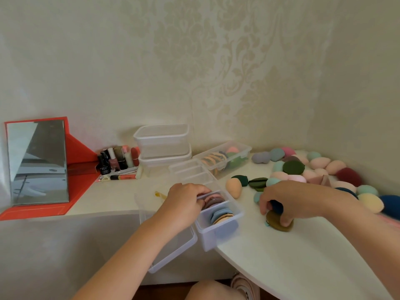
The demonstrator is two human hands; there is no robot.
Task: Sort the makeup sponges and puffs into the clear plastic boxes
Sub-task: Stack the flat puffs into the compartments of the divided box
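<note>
knee (213,289) down low, and straight above it we're on the right hand (287,198): thumb and fingers curled round an olive puff (273,218), pinching it by the rim where it lies flat on the desk (303,256), w/ a dark blue puff (277,206) tucked just behind the grip under the palm. prob peeling one off the other. just left of that grip sits the divided box (207,238), near end seeming to hang past the desk edge, likely pulled close so each trip is short. left hand (184,200) is at its second compartment, fingers curled over the pink puffs (213,199) stood on edge. tips hidden, so can't tell if it pinches or only steadies them; my guess is it's keeping the row upright so a slot stays open. blue puffs (223,213) fill the compartment nearer us. beyond the right grip, the unsorted pile (320,165) waits.
</note>
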